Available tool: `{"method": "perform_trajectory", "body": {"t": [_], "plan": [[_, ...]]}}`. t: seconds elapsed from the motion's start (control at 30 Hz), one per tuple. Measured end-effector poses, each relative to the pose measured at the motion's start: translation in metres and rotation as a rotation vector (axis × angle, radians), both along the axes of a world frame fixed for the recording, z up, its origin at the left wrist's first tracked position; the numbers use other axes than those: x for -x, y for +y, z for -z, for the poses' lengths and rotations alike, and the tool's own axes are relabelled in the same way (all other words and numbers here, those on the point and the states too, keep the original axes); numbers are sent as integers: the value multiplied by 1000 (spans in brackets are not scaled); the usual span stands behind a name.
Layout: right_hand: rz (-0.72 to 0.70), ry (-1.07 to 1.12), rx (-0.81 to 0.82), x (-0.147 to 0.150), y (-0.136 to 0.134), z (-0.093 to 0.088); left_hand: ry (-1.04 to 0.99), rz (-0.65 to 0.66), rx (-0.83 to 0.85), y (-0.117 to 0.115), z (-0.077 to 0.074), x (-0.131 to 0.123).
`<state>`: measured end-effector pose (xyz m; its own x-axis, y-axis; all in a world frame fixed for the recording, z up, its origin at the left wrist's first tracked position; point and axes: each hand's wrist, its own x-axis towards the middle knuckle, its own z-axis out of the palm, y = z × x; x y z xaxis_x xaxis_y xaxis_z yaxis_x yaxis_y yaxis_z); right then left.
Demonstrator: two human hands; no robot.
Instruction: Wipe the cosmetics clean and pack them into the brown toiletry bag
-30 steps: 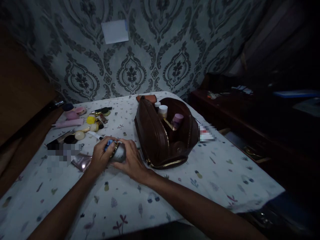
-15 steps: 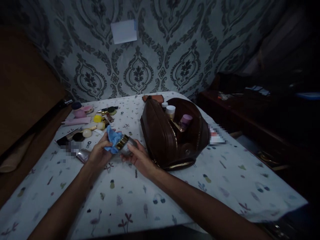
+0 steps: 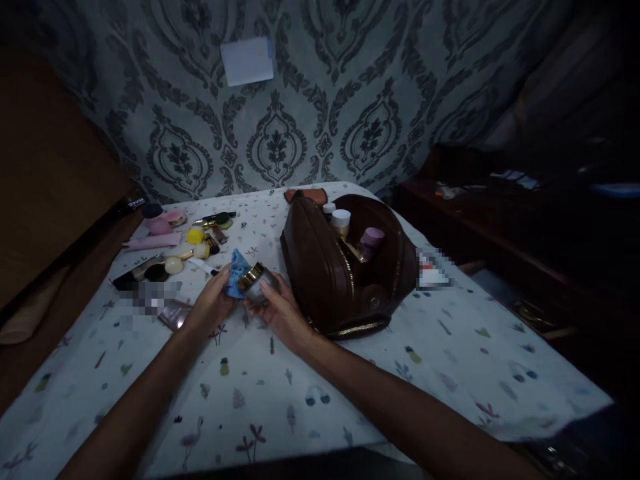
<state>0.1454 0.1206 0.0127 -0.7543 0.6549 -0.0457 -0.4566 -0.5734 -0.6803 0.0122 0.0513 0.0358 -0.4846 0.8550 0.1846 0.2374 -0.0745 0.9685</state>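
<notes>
- Patterned wall (image 3: 320,133) backs your printed table (image 3: 450,347).
- Brown bag (image 3: 320,273) stands unzipped beside your hands, bottles (image 3: 341,222) upright inside.
- Your right hand (image 3: 283,317) grips a jar (image 3: 257,283) just above the table, tilted leftward.
- Your left hand (image 3: 213,308) presses a blue cloth (image 3: 234,275) against its gold rim.

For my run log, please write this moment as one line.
left hand: presses blue cloth on silver jar | right hand: grips silver jar | beside: open brown bag
</notes>
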Motion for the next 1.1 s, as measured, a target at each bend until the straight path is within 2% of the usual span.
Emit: {"method": "perform_trajectory", "body": {"t": [0.1, 0.17, 0.37, 0.57, 0.63, 0.73, 0.83, 1.1], "plan": [[-5, 4, 16, 0, 0, 1, -248, 221, 8, -8, -7, 5], [-32, 6, 26, -1, 1, 0, -305, 288, 19, -13, -9, 10], [-65, 14, 38, -3, 3, 0, -78, 244, 54, -15, -8, 26], [-52, 20, 42, -2, 3, 0, -13, 239, 102, -12, 4, 27], [-41, 12, 47, -2, 3, 0, -58, 204, 119, -10, 9, 25], [-24, 10, 55, -1, 3, 0, -260, 153, 84, -8, 13, 21], [-2, 22, 41, 0, 2, 0, -383, 161, 29, -7, 12, 19], [54, -43, -68, -3, 1, -4, -263, 292, 42, -13, 0, 9]]}}
